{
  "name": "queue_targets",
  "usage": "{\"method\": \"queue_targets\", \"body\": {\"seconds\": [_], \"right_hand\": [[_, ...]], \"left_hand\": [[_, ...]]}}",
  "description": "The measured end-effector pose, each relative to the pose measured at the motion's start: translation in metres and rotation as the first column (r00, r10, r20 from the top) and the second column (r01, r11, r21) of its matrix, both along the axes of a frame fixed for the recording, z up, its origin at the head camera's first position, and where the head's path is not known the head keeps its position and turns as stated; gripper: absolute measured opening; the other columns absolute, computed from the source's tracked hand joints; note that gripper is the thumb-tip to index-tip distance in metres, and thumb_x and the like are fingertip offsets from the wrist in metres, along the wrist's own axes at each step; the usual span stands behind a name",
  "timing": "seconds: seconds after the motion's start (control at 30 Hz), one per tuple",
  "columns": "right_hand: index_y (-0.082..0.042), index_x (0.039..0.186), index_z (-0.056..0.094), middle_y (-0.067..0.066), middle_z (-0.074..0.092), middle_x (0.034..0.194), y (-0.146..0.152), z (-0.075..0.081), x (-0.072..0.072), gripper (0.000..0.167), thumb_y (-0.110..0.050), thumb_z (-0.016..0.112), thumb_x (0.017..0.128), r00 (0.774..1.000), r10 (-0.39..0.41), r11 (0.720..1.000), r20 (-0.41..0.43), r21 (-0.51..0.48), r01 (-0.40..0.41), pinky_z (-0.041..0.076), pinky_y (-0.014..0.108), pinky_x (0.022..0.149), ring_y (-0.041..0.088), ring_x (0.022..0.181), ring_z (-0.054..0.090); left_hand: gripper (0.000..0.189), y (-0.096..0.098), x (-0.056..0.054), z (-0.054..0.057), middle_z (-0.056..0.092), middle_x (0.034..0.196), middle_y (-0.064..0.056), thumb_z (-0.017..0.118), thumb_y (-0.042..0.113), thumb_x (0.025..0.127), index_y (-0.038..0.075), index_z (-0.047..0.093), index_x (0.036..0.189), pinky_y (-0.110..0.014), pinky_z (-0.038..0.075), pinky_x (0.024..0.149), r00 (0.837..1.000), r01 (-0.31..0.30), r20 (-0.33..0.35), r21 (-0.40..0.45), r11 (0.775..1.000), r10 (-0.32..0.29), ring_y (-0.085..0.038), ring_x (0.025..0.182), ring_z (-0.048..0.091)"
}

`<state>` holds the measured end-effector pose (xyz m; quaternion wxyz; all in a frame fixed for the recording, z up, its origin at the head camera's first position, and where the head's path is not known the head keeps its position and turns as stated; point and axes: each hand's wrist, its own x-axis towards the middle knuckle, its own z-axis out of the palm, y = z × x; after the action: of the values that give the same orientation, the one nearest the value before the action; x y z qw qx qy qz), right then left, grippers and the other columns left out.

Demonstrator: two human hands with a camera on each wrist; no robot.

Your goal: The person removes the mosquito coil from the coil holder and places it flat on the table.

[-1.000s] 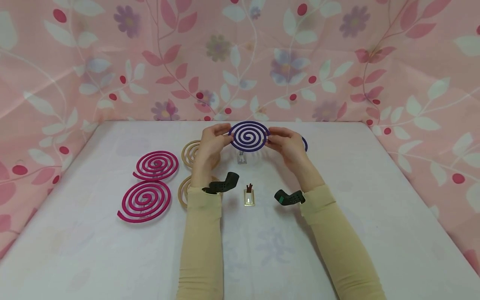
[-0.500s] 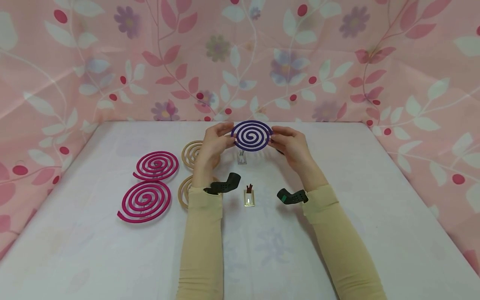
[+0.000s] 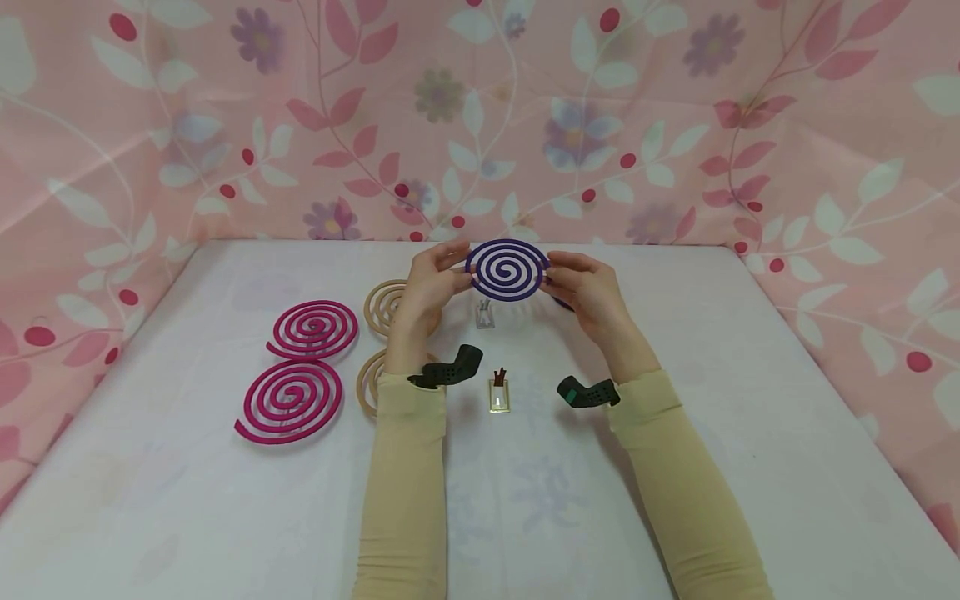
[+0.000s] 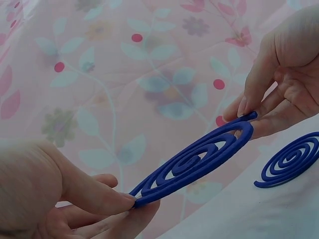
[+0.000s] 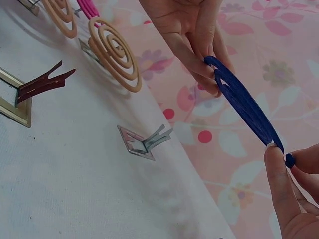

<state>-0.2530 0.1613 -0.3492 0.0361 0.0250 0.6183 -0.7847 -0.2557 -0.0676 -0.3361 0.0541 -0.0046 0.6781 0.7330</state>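
A dark blue mosquito coil (image 3: 507,270) is held up over the far part of the table, tilted in the left wrist view. My left hand (image 3: 429,287) pinches its left edge between thumb and fingers. At the opposite edge, my right hand (image 3: 588,292) pinches the coil near its outer end, thumb and fingertips on the rim. Below the coil, a silver metal coil stand (image 5: 137,142) with a forked upright prong sits on the white cloth. A second blue coil (image 4: 291,158) lies behind my right hand, mostly hidden in the head view.
Two magenta coils (image 3: 292,400) are at the left, raised a little above the cloth. Beside them, two tan coils (image 5: 117,47) are partly covered by my left arm in the head view. A gold stand with a red-brown prong (image 3: 498,394) stands nearer. Floral fabric (image 3: 480,125) hangs behind.
Both hands have shifted slightly right with the blue coil between them. The second blue coil is now more covered by the right hand. The other coils and stands stay where they were.
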Motion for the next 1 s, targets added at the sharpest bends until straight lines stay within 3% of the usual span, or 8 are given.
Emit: {"method": "queue_targets", "body": {"seconds": [1.0], "right_hand": [[0.012,0.135,0.051,0.01,0.064,0.107,0.0049,0.0026,0.0012,0.038,0.004,0.056,0.097,1.0,0.003,0.999,-0.004,-0.041,-0.003,0.059,0.024,0.081,0.014,0.085,0.07]], "left_hand": [[0.049,0.0025,0.0012,0.0014,0.059,0.14,-0.016,0.056,-0.01,0.093,0.003,0.055,0.14,-0.034,0.052,0.103,1.0,-0.016,-0.024,0.004,1.0,0.016,-0.028,0.121,0.063]]}}
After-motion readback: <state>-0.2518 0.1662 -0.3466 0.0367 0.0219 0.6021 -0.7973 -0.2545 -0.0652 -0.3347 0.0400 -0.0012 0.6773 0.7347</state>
